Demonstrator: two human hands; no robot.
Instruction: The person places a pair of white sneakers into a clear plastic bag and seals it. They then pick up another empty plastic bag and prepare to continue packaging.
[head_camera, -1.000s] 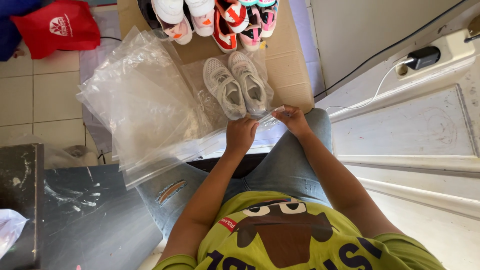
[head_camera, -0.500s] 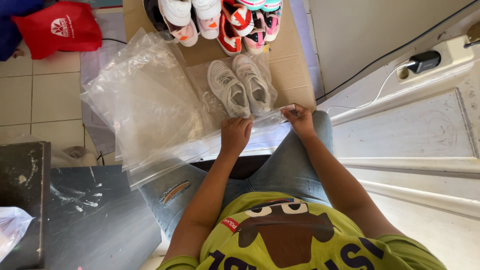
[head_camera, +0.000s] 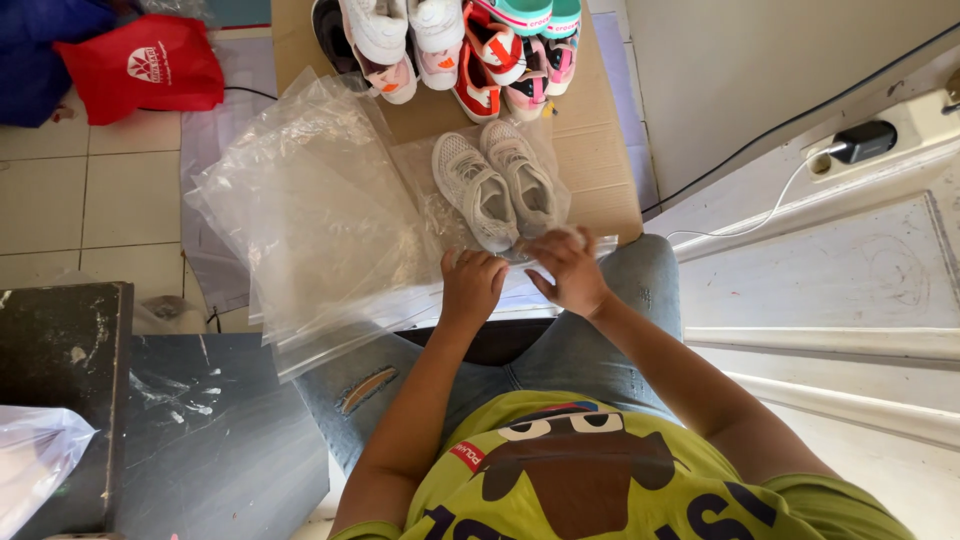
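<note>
With the pair of grey shoes (head_camera: 497, 186) lying inside the clear bag (head_camera: 480, 200) on the cardboard (head_camera: 600, 180), the left hand (head_camera: 472, 287) and right hand (head_camera: 566, 272) pinch its near edge, best pressed evenly along the opening.

Looking straight down at a lap in ripped light-blue jeans (head_camera: 400, 385), lime-green printed t-shirt (head_camera: 600, 480) at the bottom. Left hand (head_camera: 472, 285) and right hand (head_camera: 566, 270) side by side, fingers curled on the near edge of a clear plastic zip bag (head_camera: 440, 215) holding a pair of light grey mesh sneakers (head_camera: 495, 185), toes toward the knees. Bag lying on a flat brown cardboard sheet (head_camera: 590, 130). Just left, overlapping it, a loose stack of empty clear plastic bags (head_camera: 300, 210). Farther up the cardboard, a row of white, red and pink kids' shoes (head_camera: 450, 40). Red drawstring bag (head_camera: 145, 65) on the tiled floor (head_camera: 60, 200), top left. White charger cable (head_camera: 760, 205) off to the right.
</note>
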